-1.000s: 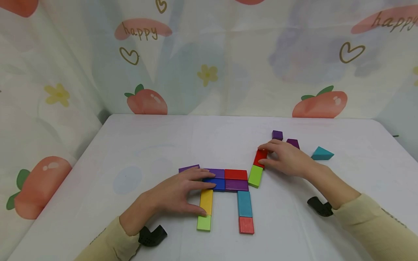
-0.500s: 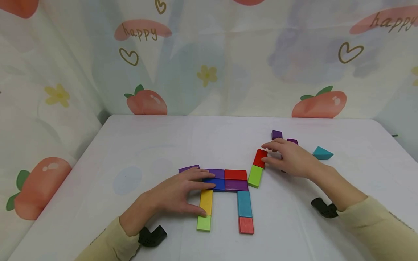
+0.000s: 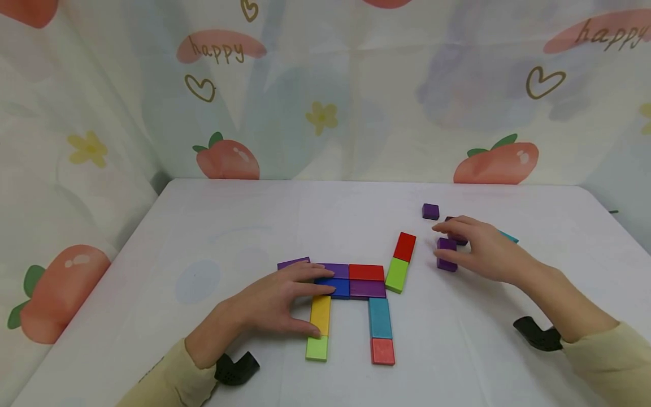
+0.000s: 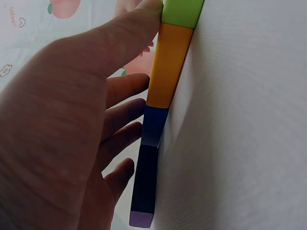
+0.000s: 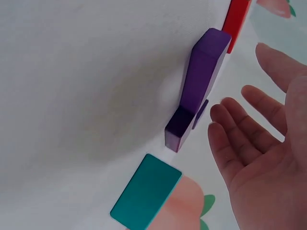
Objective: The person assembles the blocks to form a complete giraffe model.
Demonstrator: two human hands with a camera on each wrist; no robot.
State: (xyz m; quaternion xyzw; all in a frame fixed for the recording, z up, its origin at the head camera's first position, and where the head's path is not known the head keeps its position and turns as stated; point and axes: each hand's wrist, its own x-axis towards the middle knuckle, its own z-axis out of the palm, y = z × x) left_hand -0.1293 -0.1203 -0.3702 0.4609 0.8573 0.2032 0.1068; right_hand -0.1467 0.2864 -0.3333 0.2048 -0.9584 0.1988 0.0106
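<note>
My left hand (image 3: 269, 299) rests on the flat block figure with its fingers spread. Its fingertips touch the blue block (image 3: 342, 289) and the purple block (image 3: 339, 271), while the thumb lies by the yellow block (image 3: 320, 314) and lime block (image 3: 317, 350). Over on the right, my right hand (image 3: 483, 251) hovers above loose purple blocks, fingers apart and loosely bent. The nearest purple block (image 3: 445, 245) lies below its thumb; in the right wrist view a gap separates the fingers from it. Another purple block (image 3: 460, 239) is partly hidden under the hand.
A purple cube (image 3: 430, 212) lies behind the right hand, and a teal triangular block (image 3: 510, 237) is mostly covered by it. Red (image 3: 404, 246) and lime (image 3: 396, 275) blocks slant up from the figure's right end. Teal (image 3: 380, 317) and coral (image 3: 383, 351) blocks form a leg.
My right hand has let go of the red block and moved right, over the loose purple blocks. The left hand has stayed put.
</note>
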